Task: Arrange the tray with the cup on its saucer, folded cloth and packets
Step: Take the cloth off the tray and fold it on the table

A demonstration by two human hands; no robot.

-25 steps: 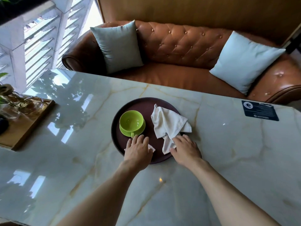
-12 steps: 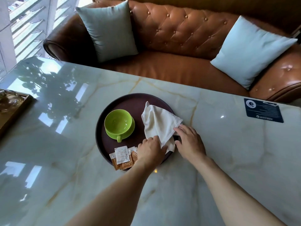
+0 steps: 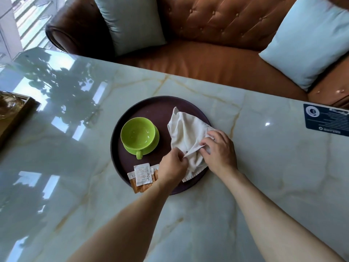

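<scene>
**Cloth not yet folded; cup and packets already on the tray**

Nearest, on the pale marble bench (image 3: 273,167): two bare forearms reaching forward to the round dark tray (image 3: 151,106).

At the near rim of the tray: the packets (image 3: 142,173), a small overlapping heap, one white on top of orange ones, partly hanging over the rim toward the bench. Placed, but looking untidy; perhaps to be straightened later.

Just beyond, both hands on the white cloth (image 3: 186,129). Left hand (image 3: 172,167): grip curled, pinching an edge of the cloth between thumb and fingertips. Right hand (image 3: 219,150): fingers bent, pinching the same stretched edge from the other side, palm resting over the cloth. Cloth itself crumpled and loose, lying on the right half of the tray, its near corner reaching the rim. No clean fold to see yet.

Further left on the tray: the green cup (image 3: 137,134) standing upright on its green saucer (image 3: 154,141), handle pointing toward the person, empty inside. This part judged as done.

Remaining, by judgement: to smooth and fold the cloth, then to lay it flat beside the cup.

Farther back: a dark blue card (image 3: 325,119) on the bench at right, a wooden tray (image 3: 18,114) at the left edge, then a brown leather sofa (image 3: 217,25) with two pale blue cushions (image 3: 309,38).
</scene>
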